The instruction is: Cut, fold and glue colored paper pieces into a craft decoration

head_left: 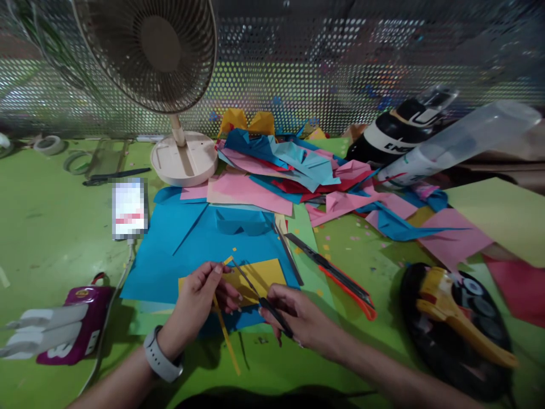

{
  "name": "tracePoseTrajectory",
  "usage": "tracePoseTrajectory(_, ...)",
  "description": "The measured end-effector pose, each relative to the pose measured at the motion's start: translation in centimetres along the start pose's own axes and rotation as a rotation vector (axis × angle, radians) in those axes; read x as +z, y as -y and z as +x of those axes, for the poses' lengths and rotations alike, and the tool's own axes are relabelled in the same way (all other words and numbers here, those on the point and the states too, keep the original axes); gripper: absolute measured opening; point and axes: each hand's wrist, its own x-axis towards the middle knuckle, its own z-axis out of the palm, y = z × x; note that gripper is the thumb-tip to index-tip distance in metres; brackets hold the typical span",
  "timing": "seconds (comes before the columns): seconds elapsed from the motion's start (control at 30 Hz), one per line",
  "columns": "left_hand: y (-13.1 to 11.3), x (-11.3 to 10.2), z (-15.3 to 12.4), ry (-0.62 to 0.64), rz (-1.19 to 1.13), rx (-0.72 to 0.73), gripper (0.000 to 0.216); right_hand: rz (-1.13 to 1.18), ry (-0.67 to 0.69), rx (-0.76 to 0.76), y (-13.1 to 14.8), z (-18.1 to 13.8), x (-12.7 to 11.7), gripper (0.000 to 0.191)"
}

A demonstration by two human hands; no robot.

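Note:
My left hand (209, 288) pinches a thin yellow paper strip (226, 341), whose long end hangs down toward me. In my right hand (293, 312) is a pair of scissors (275, 317) with black handles, the blades pointing up and left to the strip's upper end. A tiny yellow snippet lies just above the tips. Under both hands is a yellow paper sheet (266, 275), resting on blue paper (170, 244). A folded blue paper piece (242, 222) sits beyond them. To the right lies an orange box cutter (340, 278), blade extended.
A fan (185, 162) stands behind the paper, beside a pile of coloured scraps (293, 159). Bottles (392, 133) lean at back right. A yellow-handled tool (464, 318) rests on a black round object. A phone (130, 209) and purple power block (80, 324) with a cable are left.

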Motion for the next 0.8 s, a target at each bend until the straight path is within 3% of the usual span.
tracePoseTrajectory(0.37, 0.22, 0.05, 0.05, -0.009, 0.058, -0.016, 0.036, 0.035, 0.033, -0.045, -0.42, 0.09, -0.03, 0.034)
tracePoseTrajectory(0.8, -0.15, 0.13, -0.16, 0.0, 0.081, -0.044, 0.034, 0.015, -0.006, -0.019, -0.05, 0.17, 0.07, 0.041)
